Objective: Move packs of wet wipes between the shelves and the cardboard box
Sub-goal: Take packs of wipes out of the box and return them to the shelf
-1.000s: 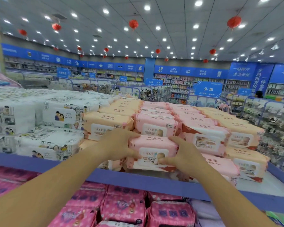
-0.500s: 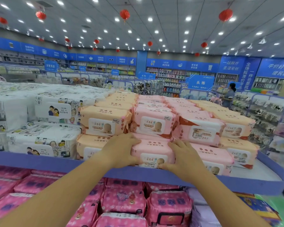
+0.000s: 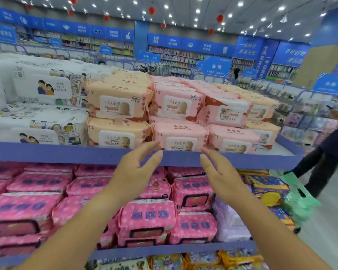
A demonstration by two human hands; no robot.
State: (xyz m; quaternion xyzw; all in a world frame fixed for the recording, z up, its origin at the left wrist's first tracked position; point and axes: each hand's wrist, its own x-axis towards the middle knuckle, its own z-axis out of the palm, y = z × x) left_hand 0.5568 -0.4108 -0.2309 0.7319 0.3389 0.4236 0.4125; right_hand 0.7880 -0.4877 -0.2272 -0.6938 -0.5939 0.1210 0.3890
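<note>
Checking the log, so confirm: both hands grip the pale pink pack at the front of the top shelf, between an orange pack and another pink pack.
Wrong on the grip. The head view shows the left hand and right hand open, fingers straight, holding nothing. The pale pink pack does sit at the front of the top shelf, between an orange pack and a second pink pack.

Above our left fingers (image 3: pixel 154 157), we read "3.00" on the price sticker of the upper peach plastic pack of wet wipes (image 3: pixel 117 90). Far beyond our right fingers (image 3: pixel 208 161), a blue hanging sign (image 3: pixel 216 68) says "头饰". The blue wall banner (image 3: pixel 183 42) behind it says "LOOK".
</note>
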